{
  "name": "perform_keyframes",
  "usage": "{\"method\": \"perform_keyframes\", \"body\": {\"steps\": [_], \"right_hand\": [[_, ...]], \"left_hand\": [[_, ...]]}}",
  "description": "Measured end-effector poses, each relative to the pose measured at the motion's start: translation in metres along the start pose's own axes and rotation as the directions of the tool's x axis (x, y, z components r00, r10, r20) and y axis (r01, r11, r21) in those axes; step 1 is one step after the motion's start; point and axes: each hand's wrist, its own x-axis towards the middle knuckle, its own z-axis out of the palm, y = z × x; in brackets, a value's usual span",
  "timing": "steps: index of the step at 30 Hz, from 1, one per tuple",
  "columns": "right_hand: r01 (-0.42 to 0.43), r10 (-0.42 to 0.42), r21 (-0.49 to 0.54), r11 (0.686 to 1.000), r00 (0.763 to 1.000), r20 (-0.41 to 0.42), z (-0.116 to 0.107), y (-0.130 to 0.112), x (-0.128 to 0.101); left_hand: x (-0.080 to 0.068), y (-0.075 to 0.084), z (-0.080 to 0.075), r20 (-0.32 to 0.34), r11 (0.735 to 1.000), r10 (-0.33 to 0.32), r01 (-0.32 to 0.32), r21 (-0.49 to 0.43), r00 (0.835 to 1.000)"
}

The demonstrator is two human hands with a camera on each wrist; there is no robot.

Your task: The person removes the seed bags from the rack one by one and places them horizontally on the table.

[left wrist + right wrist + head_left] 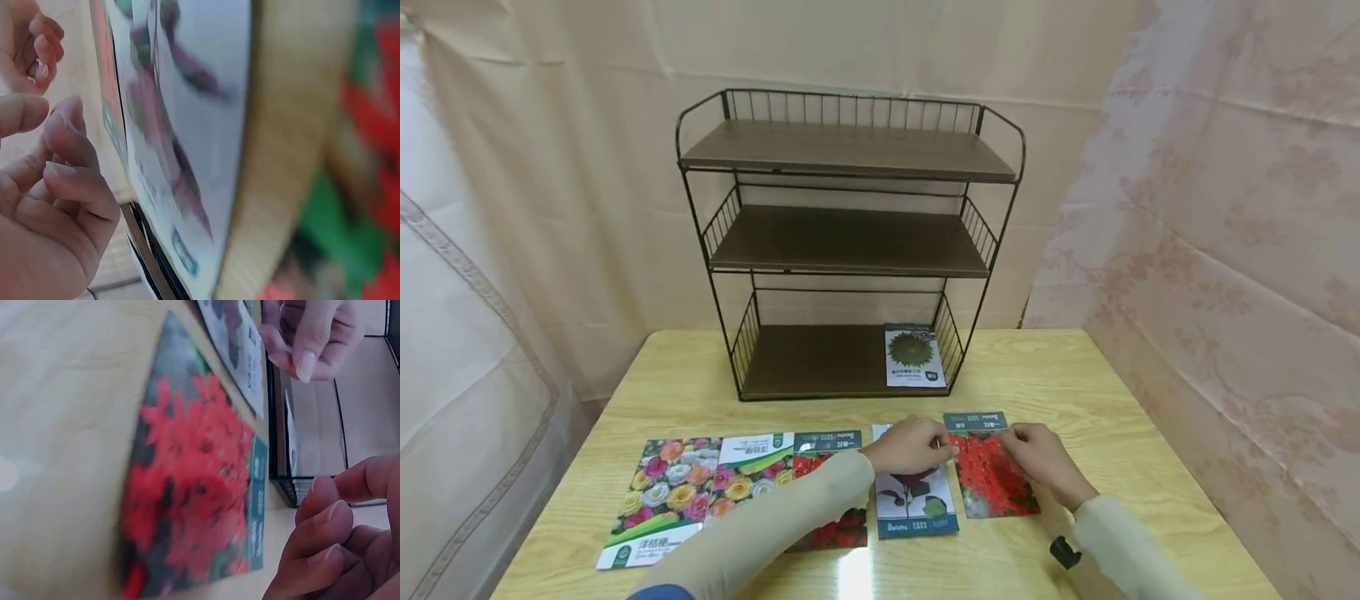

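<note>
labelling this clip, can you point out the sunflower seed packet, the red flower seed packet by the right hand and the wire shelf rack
sunflower seed packet (913, 354), head view, on the flower picture.
red flower seed packet (988, 479), head view, on the red blooms.
wire shelf rack (848, 242), head view, on the middle shelf board.
</note>
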Motion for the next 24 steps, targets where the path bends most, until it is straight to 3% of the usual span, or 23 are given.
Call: {"method": "perform_keyframes", "body": {"steps": [7,14,19,24], "right_hand": [[0.014,-0.015,0.028,1.000,0.999,0.039,0.009,-0.019,0.033],[-0.007,-0.002,0.085,0.996,0.995,0.098,0.017,-0.037,0.065],[-0.069,0.056,0.113,0.991,0.992,0.114,0.023,-0.044,0.086],[-0.095,0.082,0.113,0.989,0.991,0.110,0.031,-0.042,0.103]], "left_hand": [[0.010,-0.032,-0.028,-0.080,0.988,-0.127,0.119,-0.097,0.989],[0.013,-0.056,-0.060,-0.108,0.938,-0.272,0.238,-0.251,0.956],[0.011,-0.070,-0.074,-0.143,0.942,-0.302,0.272,-0.198,0.942],[0.011,-0.084,-0.076,-0.167,0.931,-0.363,0.349,-0.107,0.917]]}}
